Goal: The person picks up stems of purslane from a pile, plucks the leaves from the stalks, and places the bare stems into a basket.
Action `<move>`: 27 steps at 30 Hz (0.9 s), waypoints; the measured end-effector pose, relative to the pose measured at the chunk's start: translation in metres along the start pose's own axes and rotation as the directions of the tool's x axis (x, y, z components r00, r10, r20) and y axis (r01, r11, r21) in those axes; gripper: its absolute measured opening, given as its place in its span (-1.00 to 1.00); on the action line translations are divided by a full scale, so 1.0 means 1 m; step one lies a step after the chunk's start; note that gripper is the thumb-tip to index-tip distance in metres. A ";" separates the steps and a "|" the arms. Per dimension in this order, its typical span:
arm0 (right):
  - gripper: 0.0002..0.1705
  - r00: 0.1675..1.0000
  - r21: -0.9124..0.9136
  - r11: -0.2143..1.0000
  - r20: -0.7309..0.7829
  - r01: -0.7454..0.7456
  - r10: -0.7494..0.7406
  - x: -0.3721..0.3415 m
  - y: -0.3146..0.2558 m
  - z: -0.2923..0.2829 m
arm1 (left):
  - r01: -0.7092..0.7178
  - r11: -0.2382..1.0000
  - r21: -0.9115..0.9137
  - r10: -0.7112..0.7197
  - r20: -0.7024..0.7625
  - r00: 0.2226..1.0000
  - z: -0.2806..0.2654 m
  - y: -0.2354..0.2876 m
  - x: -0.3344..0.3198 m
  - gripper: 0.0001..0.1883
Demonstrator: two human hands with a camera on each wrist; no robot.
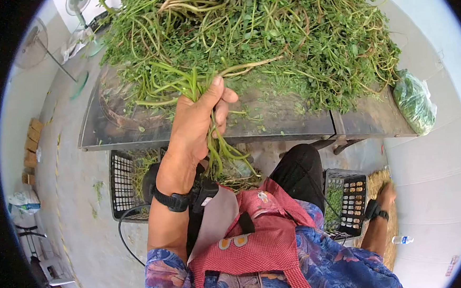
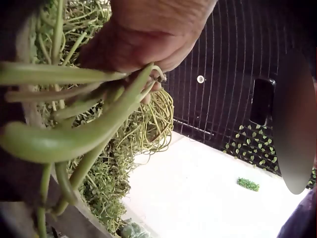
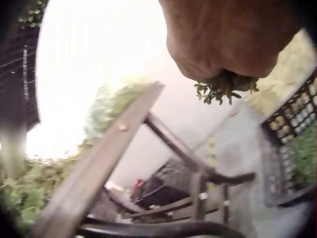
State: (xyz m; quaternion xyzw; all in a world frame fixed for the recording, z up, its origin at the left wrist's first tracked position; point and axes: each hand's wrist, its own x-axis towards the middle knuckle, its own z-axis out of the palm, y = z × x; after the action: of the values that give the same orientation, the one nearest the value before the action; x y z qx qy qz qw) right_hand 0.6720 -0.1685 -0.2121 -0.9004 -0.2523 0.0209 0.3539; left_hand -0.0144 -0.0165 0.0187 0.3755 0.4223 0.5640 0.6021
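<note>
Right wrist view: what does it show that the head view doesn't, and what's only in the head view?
Only the right wrist view: leafy sprigs poking out beneath the right hand.
Only the head view: the left hand gripping green stems, and a plastic bottle.
Both: the right hand, table, pile of greens and a black crate.

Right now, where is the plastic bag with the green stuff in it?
In the head view, the plastic bag is at the right end of the table, just beside the big heap of greens.
</note>
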 end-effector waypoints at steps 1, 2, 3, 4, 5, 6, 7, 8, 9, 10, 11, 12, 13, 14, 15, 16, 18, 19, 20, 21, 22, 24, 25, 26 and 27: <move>-0.75 1.000 -0.003 1.000 0.006 0.006 -0.006 -0.009 0.030 -0.003 | 0.009 1.000 0.006 -0.008 -0.022 1.000 -0.003 0.001 -0.001 -0.62; -0.71 0.967 0.090 0.974 0.170 -0.206 0.189 -0.018 0.051 -0.007 | -0.010 1.000 -0.023 0.010 0.005 1.000 -0.009 0.000 0.002 -0.61; -0.59 0.872 0.146 0.897 0.340 -0.418 0.351 -0.026 0.074 -0.011 | -0.012 1.000 -0.025 0.012 0.002 1.000 -0.012 -0.001 0.002 -0.61; -0.63 0.922 0.048 0.956 0.283 -0.289 0.264 -0.027 0.110 -0.013 | -0.029 0.999 -0.030 0.029 -0.015 0.999 -0.014 -0.001 0.003 -0.59; -0.67 0.958 -0.059 0.986 0.235 -0.155 0.165 -0.021 0.130 -0.011 | -0.047 0.998 -0.034 0.045 -0.035 0.998 -0.017 -0.001 0.004 -0.56; -0.67 0.959 -0.057 0.987 0.238 -0.147 0.156 -0.031 0.101 -0.012 | -0.056 0.998 -0.033 0.055 -0.028 0.998 -0.021 -0.001 0.005 -0.57; -0.70 0.950 -0.009 0.975 0.223 -0.220 0.216 -0.033 0.073 -0.014 | -0.059 0.998 -0.035 0.058 -0.032 0.998 -0.024 -0.001 0.005 -0.57; -0.74 0.937 0.039 0.955 0.211 -0.293 0.278 -0.026 0.051 -0.019 | -0.055 0.997 -0.051 0.053 -0.047 0.998 -0.025 -0.001 0.006 -0.57; -0.77 0.918 0.088 0.927 0.201 -0.364 0.341 -0.046 0.017 -0.024 | -0.051 0.996 -0.068 0.047 -0.060 0.997 -0.026 -0.001 0.006 -0.57; -0.79 0.944 -0.071 0.965 0.236 0.254 -0.232 0.020 0.090 -0.006 | -0.052 0.996 -0.068 0.048 -0.061 0.997 -0.027 -0.001 0.007 -0.57; -0.79 0.943 -0.069 0.964 0.236 0.257 -0.234 0.023 0.028 -0.008 | -0.057 0.997 -0.056 0.054 -0.057 0.997 -0.029 -0.001 0.007 -0.57; -0.74 0.991 0.361 0.932 0.128 -0.019 -0.029 -0.005 -0.051 -0.001 | -0.063 0.997 -0.044 0.060 -0.054 0.997 -0.030 -0.001 0.007 -0.57; -0.70 0.984 0.638 0.765 0.064 0.087 -0.165 -0.024 -0.116 0.008 | -0.067 0.997 -0.045 0.065 -0.058 0.996 -0.029 -0.001 0.007 -0.57; -0.71 0.983 0.584 0.807 0.079 0.092 -0.169 -0.049 -0.191 0.006 | -0.057 0.997 -0.049 0.054 -0.066 0.996 -0.029 -0.002 0.007 -0.57; -0.70 0.937 0.611 0.765 0.103 0.205 -0.333 -0.070 -0.249 0.006 | -0.047 0.998 -0.052 0.043 -0.074 0.996 -0.028 -0.002 0.008 -0.57; -0.70 0.866 0.644 0.718 0.169 0.264 -0.470 -0.097 -0.302 0.004 | -0.048 0.998 -0.050 0.045 -0.077 0.996 -0.028 -0.003 0.009 -0.57; -0.76 0.684 0.627 0.651 0.245 0.428 -0.687 -0.155 -0.382 0.015 | -0.051 0.997 -0.053 0.046 -0.090 0.995 -0.026 -0.007 0.012 -0.57; -0.78 0.549 0.591 0.614 0.317 0.523 -0.773 -0.175 -0.408 0.024 | -0.052 0.997 -0.052 0.047 -0.091 0.995 -0.026 -0.011 0.014 -0.57; -0.80 0.365 0.553 0.436 0.241 0.710 -0.900 -0.198 -0.434 0.036 | -0.037 0.991 -0.127 0.034 -0.029 0.999 -0.027 -0.014 0.016 -0.57; -0.81 0.148 0.493 0.218 0.178 0.842 -0.973 -0.218 -0.454 0.047 | -0.019 0.980 -0.199 0.026 0.033 0.999 -0.027 -0.015 0.017 -0.57; -0.82 0.102 0.432 0.201 0.240 0.879 -0.965 -0.232 -0.467 0.060 | -0.002 0.969 -0.247 0.013 0.044 0.999 -0.022 -0.015 0.016 -0.58; -0.83 0.057 0.373 0.173 0.302 0.912 -0.952 -0.244 -0.485 0.086 | 0.035 0.965 -0.261 -0.030 0.022 0.999 -0.015 -0.011 0.013 -0.59; -0.85 0.038 0.305 0.123 0.272 0.944 -0.962 -0.246 -0.491 0.099 | 0.077 0.957 -0.279 -0.079 0.004 0.997 -0.014 -0.009 0.012 -0.60; -0.85 0.015 0.234 0.074 0.243 0.969 -0.970 -0.247 -0.495 0.109 | 0.127 0.941 -0.312 -0.136 -0.009 0.991 -0.014 -0.009 0.012 -0.63; -0.85 0.009 0.236 0.068 0.241 0.969 -0.970 -0.246 -0.496 0.118 | 0.122 0.941 -0.315 -0.133 -0.014 0.991 -0.016 -0.010 0.014 -0.63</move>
State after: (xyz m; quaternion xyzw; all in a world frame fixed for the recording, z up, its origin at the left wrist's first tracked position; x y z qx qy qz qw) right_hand 0.2143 0.0987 -0.0137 -0.4632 -0.8545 -0.0719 0.2239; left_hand -0.0257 -0.0038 0.0025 0.2373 0.3612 0.5901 0.6819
